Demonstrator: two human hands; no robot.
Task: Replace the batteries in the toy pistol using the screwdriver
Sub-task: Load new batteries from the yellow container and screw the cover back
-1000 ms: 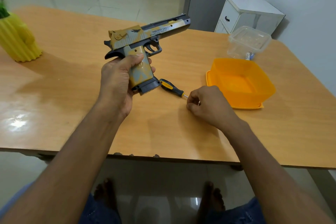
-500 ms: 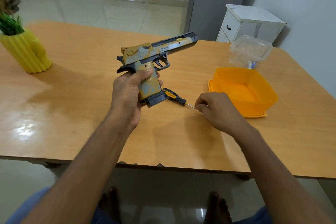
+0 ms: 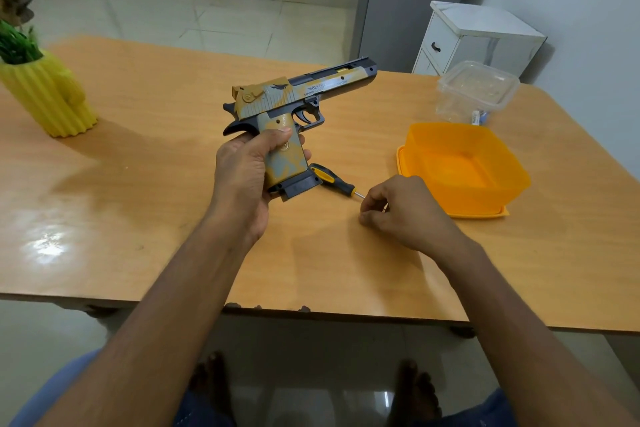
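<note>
We count one toy pistol (image 3: 298,107), one screwdriver (image 3: 334,180) and two hands: the left hand (image 3: 247,173) and the right hand (image 3: 401,210). On the one table (image 3: 173,218) we see two containers, one orange tub (image 3: 460,166) and one clear plastic box (image 3: 476,90), plus one yellow ribbed pot (image 3: 45,97). Beyond stands one white cabinet (image 3: 474,38). Below the table edge, two bare feet show.
</note>
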